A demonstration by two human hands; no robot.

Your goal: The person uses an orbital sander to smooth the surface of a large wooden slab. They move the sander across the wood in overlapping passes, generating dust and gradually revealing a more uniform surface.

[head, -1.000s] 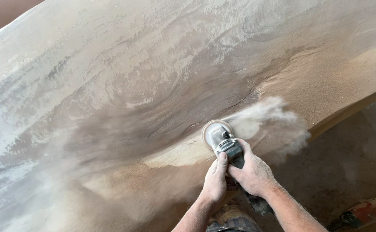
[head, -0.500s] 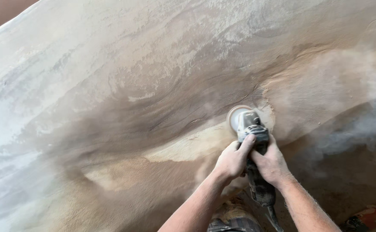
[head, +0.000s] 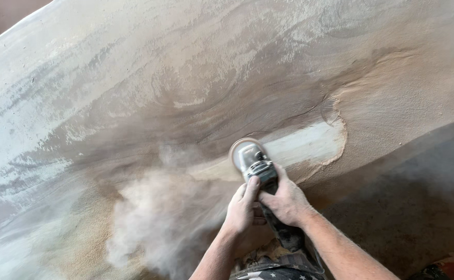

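Both hands are gripping one power tool, a grinder (head: 260,179), near the lower middle of the view. With my left hand (head: 243,207) I am closing the fingers around the body of the tool from the left side, and the thumb is lying along the top of it. With my right hand (head: 287,201) I am wrapping the same body from the right, just beside the left hand, so the two hands are touching each other. The dark rear part of the grinder is coming out below my palms, toward my body. The round disc (head: 241,150) at the front of the tool is pressing on a big slab of wood (head: 159,78), close to its lower edge. Right of the disc a pale, clean strip (head: 310,145) is showing in the wood, with a ridge of sawdust (head: 393,109) around it. Left of my hands a thick cloud of dust (head: 165,218) is rising. Under the edge of the slab, at the right, the dusty floor (head: 419,218) is showing.
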